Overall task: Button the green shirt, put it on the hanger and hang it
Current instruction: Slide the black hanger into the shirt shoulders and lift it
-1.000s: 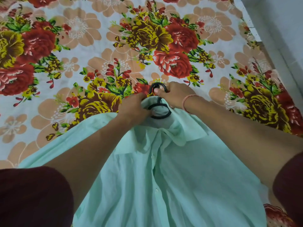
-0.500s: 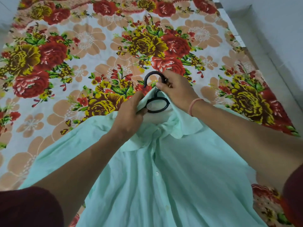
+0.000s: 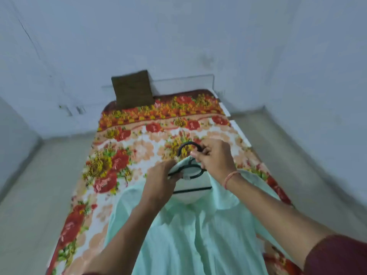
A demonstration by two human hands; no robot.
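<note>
The pale green shirt (image 3: 198, 235) hangs from a black hanger (image 3: 190, 169), lifted above the bed. Its collar is drawn up around the hanger's neck. The hanger's hook (image 3: 186, 145) sticks up out of the collar, and its crossbar shows inside the neck opening. My right hand (image 3: 214, 157) grips the hanger just under the hook. At the collar's left side, my left hand (image 3: 160, 181) pinches the fabric together with the hanger's arm. The shirt's front faces me with the placket running down the middle.
Under the shirt lies a narrow bed with a flowered sheet (image 3: 129, 155). A brown cushion (image 3: 132, 89) leans against the wall (image 3: 178, 36) at the bed's far end. Grey floor (image 3: 29, 195) runs along both sides of the bed.
The shirt and hanger have come up off the sheet with both hands. My view has swung upward, so the whole bed, cushion and wall now show.
</note>
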